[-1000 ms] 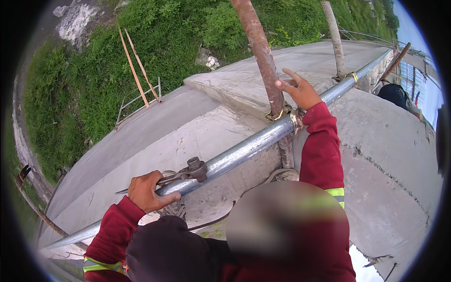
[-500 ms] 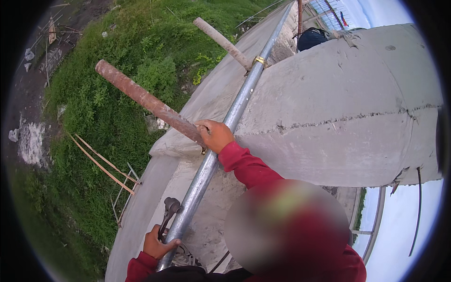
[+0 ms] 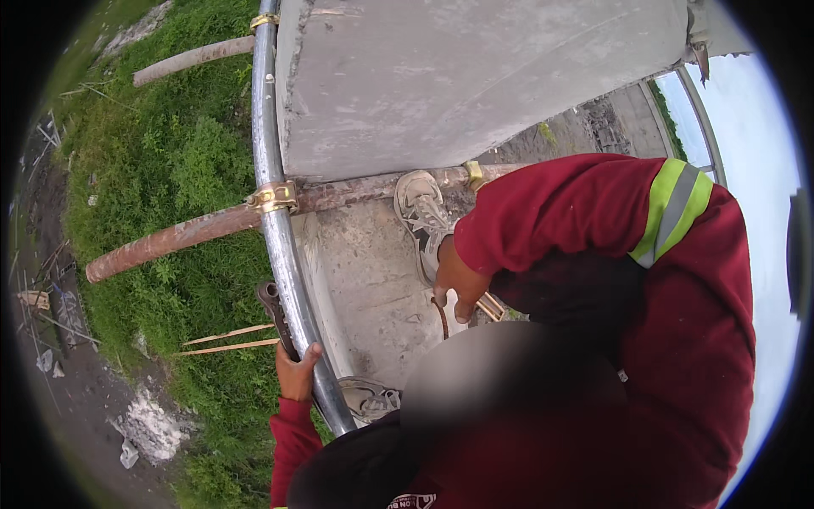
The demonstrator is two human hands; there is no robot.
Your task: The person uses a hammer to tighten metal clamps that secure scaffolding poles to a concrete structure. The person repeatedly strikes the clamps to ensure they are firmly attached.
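My left hand (image 3: 298, 371) is closed around the handle of a dark ratchet wrench (image 3: 274, 304), its thumb against a galvanized steel pipe (image 3: 294, 297). The wrench lies along the pipe's outer side, head upward. My right hand (image 3: 460, 277) reaches down beside my shoe (image 3: 421, 212), thumb and finger apart. A thin bent rusty rod (image 3: 442, 320) is just below the thumb; whether they touch I cannot tell. A brass-coloured clamp (image 3: 275, 197) sits where the steel pipe crosses a rusty pipe (image 3: 174, 242), away from both hands.
A concrete beam (image 3: 475, 81) rises ahead over a concrete ledge (image 3: 360, 254). Another clamp (image 3: 475, 175) sits on the rusty pipe farther right, and one more (image 3: 264, 19) at the far end of the steel pipe. Beyond the edge, grass (image 3: 182, 178) lies well below.
My right hand has left the steel pipe near the rusty pipe and moved down to the ledge by my shoe. My left hand still holds the ratchet wrench. The view has turned and tilted downward.
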